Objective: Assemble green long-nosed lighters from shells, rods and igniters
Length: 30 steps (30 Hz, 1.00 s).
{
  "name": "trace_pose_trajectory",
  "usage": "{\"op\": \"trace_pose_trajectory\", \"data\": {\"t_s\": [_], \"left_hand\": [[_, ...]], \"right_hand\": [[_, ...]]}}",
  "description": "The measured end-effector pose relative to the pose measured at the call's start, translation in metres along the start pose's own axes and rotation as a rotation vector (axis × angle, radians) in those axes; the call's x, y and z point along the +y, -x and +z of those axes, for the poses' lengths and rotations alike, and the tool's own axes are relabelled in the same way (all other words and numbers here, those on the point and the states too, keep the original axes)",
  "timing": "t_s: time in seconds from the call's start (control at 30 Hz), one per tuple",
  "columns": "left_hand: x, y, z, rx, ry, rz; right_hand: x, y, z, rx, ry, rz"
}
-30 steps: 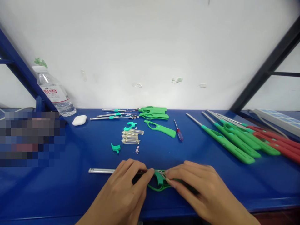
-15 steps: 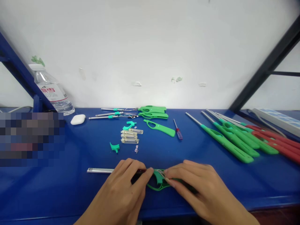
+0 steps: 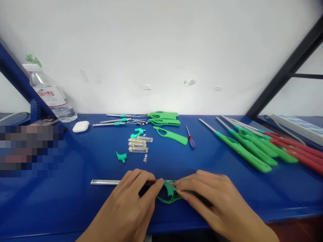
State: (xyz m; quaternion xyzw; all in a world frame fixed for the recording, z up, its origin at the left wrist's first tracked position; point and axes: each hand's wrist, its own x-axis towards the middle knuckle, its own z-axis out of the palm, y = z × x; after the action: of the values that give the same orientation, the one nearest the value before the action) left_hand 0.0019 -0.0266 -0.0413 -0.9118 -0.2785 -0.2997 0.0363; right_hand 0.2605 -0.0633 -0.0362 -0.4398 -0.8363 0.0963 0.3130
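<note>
The left hand (image 3: 126,201) grips the front of a looped green plastic handle shell (image 3: 167,202), and a round silver metal tube (image 3: 104,182) sticks out leftward past its fingers. The right hand (image 3: 214,198) grasps the shell's rear part, fingertips at thin pale wires (image 3: 173,184) beside a curved teal plastic trigger (image 3: 169,189). The shell is near the front edge of the glossy blue table (image 3: 63,208), nearer than the clear plastic cartridges (image 3: 138,150)
</note>
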Motion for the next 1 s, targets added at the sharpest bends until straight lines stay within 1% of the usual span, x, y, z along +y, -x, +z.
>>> {"op": "trace_pose_trajectory", "data": {"t_s": [0.73,1.0], "left_hand": [[-0.0005,0.0002,-0.0002,0.013,-0.018,0.008],[0.0009,-0.0005,-0.0004,0.031,0.010,0.020]], "right_hand": [[0.0019,0.0015,0.0014,-0.011,-0.004,0.009],[0.0011,0.0007,0.0003,0.027,0.028,-0.048]]}}
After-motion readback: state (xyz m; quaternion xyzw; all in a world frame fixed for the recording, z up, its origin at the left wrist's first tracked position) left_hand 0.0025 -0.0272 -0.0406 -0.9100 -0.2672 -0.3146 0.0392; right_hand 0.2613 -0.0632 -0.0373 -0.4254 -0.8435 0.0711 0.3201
